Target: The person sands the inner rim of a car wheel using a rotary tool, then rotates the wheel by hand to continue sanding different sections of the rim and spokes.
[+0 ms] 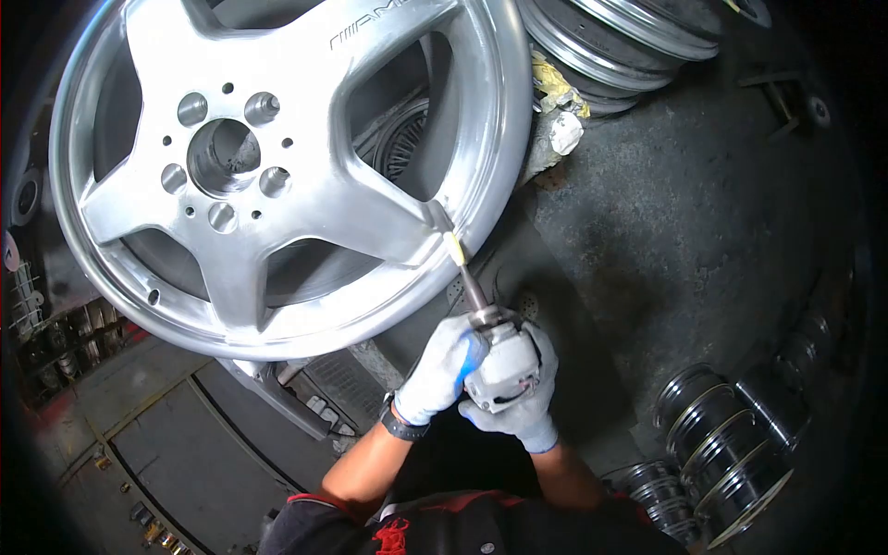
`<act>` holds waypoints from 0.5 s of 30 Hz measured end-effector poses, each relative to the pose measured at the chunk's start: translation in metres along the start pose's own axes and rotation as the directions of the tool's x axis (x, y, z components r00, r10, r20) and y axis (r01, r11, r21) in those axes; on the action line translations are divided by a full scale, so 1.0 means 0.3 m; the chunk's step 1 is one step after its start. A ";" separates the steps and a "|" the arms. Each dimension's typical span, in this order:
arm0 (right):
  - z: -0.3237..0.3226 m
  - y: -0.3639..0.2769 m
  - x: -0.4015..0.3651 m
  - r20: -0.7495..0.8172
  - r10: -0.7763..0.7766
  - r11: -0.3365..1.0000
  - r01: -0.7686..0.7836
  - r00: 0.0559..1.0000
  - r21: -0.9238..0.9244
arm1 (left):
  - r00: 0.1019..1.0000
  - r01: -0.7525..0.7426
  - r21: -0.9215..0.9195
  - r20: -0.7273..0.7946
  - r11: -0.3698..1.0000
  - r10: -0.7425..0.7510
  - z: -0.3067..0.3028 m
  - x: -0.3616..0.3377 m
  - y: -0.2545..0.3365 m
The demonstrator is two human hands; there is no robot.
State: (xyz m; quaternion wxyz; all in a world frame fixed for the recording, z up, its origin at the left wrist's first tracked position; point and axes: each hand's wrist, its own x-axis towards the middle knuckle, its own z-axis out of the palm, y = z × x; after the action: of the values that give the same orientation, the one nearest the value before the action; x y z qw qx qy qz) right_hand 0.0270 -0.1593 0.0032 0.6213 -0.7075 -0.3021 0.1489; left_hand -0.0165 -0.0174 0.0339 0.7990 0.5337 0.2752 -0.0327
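Note:
A large silver five-spoke wheel fills the upper left of the head view. Both hands, in white and blue gloves, are wrapped round a grey power grinder. My left hand grips its left side near the neck, and my right hand holds the right side and underside. From the grinder a dark shaft points up and left, ending in a pale yellow tip. This tip lies at the wheel's inner rim, beside the end of the lower right spoke. Whether it touches the metal is hard to tell.
Stacked wheel rims stand at the top right, with yellow and white crumpled material beside them. More shiny rims sit at the lower right. Metal parts and a grating lie below the wheel.

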 end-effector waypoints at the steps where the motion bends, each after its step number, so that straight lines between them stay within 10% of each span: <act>1: -0.017 0.013 -0.034 0.026 0.023 0.999 -0.022 0.999 -0.030 | 1.000 0.020 0.033 0.009 0.999 -0.020 0.004 -0.013 -0.003; 15: -0.074 0.020 0.057 0.138 0.053 0.996 -0.042 0.989 -0.077 | 0.988 -0.129 0.027 -0.088 0.991 0.131 0.035 0.060 0.025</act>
State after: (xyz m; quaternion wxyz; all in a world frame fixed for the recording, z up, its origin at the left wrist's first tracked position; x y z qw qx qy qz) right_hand 0.0546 -0.1665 0.0043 0.5685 -0.7247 -0.3331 0.2015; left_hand 0.0057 -0.0191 0.0345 0.7806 0.5599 0.2750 0.0403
